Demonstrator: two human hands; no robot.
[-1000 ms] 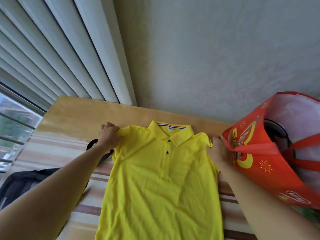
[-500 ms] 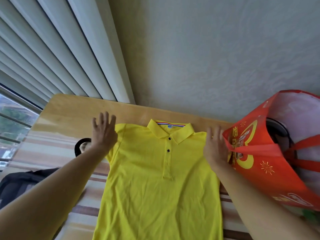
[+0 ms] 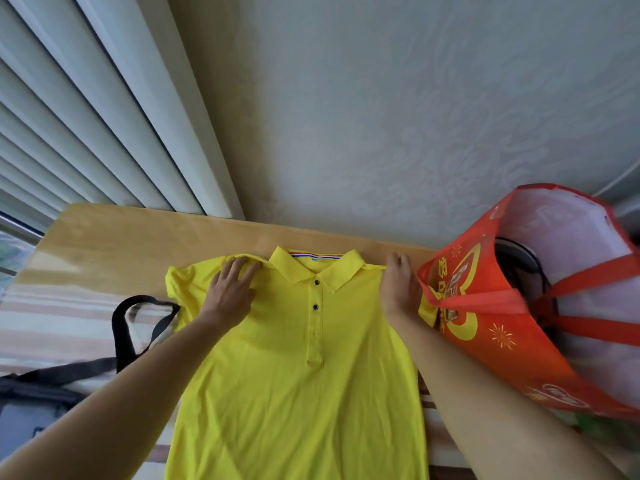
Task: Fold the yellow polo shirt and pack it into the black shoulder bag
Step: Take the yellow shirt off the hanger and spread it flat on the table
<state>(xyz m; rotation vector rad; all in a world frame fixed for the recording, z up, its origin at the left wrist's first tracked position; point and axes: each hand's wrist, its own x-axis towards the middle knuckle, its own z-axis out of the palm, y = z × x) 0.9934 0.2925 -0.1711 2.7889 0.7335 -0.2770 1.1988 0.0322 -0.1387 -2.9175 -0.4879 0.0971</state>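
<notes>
Red tote (image 3: 485,327) crowds the right edge of the tabletop (image 3: 121,244), touching the shirt's right sleeve and sitting just beside the right hand (image 3: 400,289). Black bag (image 3: 41,386) lies near-left, its strap (image 3: 138,323) looping up to the left sleeve. Shirt (image 3: 298,393) lies flat, front up, collar far, centered on tabletop. Left hand (image 3: 232,285): grip open, fingers flat, pressing the left shoulder. Right hand: grip open, fingers straight on the right shoulder seam.
</notes>
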